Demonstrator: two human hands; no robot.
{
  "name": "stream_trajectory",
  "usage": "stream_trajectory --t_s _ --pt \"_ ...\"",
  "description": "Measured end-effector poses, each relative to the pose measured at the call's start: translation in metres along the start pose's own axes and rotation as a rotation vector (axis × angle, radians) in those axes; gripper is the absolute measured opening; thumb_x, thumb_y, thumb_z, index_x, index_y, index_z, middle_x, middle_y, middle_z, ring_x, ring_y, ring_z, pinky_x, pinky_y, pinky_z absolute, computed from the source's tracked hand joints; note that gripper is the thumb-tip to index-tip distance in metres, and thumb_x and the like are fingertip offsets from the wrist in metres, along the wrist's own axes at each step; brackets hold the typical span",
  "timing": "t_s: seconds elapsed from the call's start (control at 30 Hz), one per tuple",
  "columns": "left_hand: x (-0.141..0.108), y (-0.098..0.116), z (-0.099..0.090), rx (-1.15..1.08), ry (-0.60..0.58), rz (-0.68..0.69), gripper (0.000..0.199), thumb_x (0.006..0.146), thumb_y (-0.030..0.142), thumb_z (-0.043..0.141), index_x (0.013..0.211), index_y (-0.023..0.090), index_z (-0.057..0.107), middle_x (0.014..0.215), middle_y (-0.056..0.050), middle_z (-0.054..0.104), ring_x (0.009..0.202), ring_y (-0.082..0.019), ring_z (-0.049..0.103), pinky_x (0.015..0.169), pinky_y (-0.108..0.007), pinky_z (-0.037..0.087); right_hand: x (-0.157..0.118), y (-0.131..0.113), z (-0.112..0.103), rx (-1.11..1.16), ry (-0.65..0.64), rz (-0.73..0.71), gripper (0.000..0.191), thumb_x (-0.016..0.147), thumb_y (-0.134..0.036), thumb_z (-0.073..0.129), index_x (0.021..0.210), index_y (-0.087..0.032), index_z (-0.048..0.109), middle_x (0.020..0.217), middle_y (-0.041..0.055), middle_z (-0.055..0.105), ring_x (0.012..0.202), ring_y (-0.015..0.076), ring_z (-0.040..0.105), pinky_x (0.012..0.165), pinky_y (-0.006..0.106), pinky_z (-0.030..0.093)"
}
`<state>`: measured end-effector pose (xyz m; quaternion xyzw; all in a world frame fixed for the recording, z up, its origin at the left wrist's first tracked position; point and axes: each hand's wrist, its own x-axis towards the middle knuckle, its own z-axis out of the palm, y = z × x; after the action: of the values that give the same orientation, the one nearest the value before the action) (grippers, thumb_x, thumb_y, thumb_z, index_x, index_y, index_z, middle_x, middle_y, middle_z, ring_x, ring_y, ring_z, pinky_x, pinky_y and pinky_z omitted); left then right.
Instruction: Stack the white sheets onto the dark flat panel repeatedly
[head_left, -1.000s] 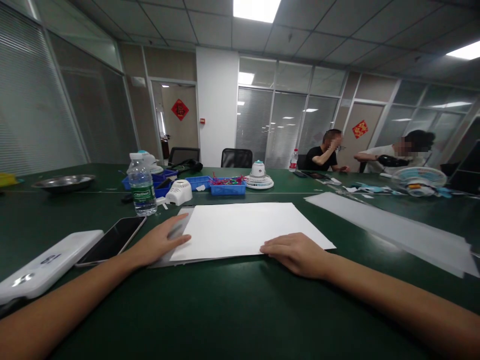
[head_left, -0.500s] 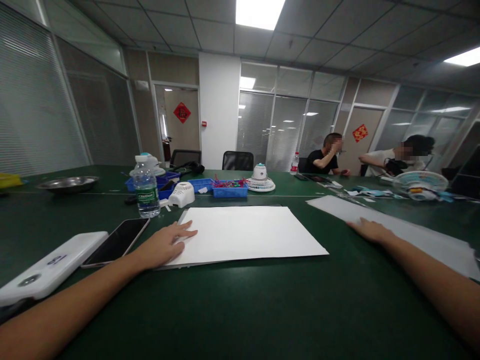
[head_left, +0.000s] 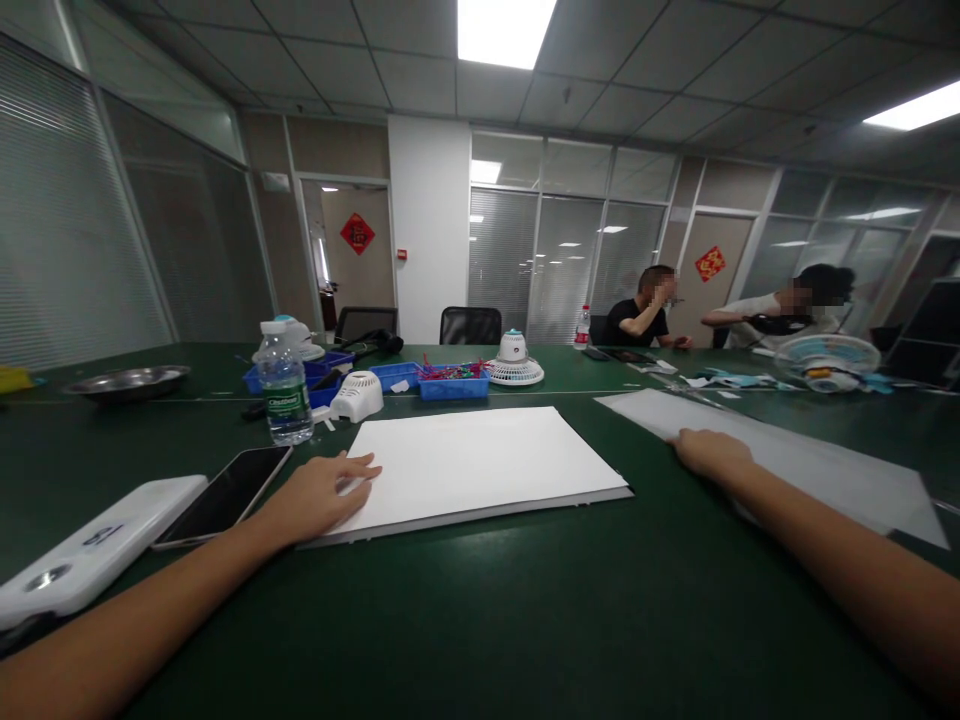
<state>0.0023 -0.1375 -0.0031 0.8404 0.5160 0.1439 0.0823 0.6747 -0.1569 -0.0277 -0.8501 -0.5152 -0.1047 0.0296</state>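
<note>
My left hand (head_left: 330, 495) lies with fingers spread on the left edge of a stack of large white paper (head_left: 480, 460), flat on the green table (head_left: 480, 620). To the right, my right hand (head_left: 712, 457) has its fingers curled on the near edge of a large white sheet (head_left: 817, 470). My right forearm covers part of that sheet, and the fingertips are mostly hidden. Left of my left hand are a black-screened phone (head_left: 229, 497) and a white device marked 18 (head_left: 97, 540).
Behind the stack stand a water bottle (head_left: 286, 385), a white plastic housing (head_left: 357, 397), a blue tray (head_left: 454, 384) of coloured wires and a white fan part (head_left: 514, 358). A metal dish (head_left: 131, 383) is far left. Two people (head_left: 641, 315) sit across the table.
My right fingers have curled in at the sheet's edge, and that sheet has shifted slightly. The top paper under my left hand has slid a little left. The view has turned slightly.
</note>
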Motion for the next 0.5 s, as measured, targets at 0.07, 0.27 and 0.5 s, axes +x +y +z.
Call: stream_trajectory --t_s 0.07,0.27,0.5 --pt "0.0 0.004 -0.001 -0.008 0.028 -0.029 0.056 0.086 0.06 0.044 0.126 0.029 0.068 0.142 0.001 0.058 0.136 -0.031 0.048 0.111 -0.044 0.041 -0.004 -0.009 -0.004 -0.026 -0.019 0.003 0.043 0.092 -0.039 0.043 0.108 -0.012 0.072 0.11 0.0233 0.07 0.096 0.0347 0.068 0.079 0.047 0.05" --pt "-0.002 0.02 -0.007 0.07 0.108 -0.113 0.061 0.087 0.064 0.039 0.118 0.024 0.074 0.125 -0.005 0.071 0.113 -0.031 0.066 0.098 -0.041 0.05 -0.024 -0.025 -0.019 -0.067 0.037 -0.057 0.035 0.089 -0.022 0.043 0.111 -0.012 0.068 0.11 0.0231 0.069 0.099 0.0348 0.067 0.078 0.045 0.05" --pt "-0.002 0.019 -0.01 0.091 0.129 -0.132 0.058 0.087 0.062 0.039 0.114 0.027 0.076 0.119 -0.004 0.074 0.107 -0.03 0.069 0.092 -0.039 0.051 -0.055 -0.054 -0.053 -0.012 0.228 -0.124 0.041 0.096 -0.026 0.036 0.13 -0.015 0.056 0.112 0.0215 0.069 0.098 0.0345 0.067 0.08 0.043 0.048"
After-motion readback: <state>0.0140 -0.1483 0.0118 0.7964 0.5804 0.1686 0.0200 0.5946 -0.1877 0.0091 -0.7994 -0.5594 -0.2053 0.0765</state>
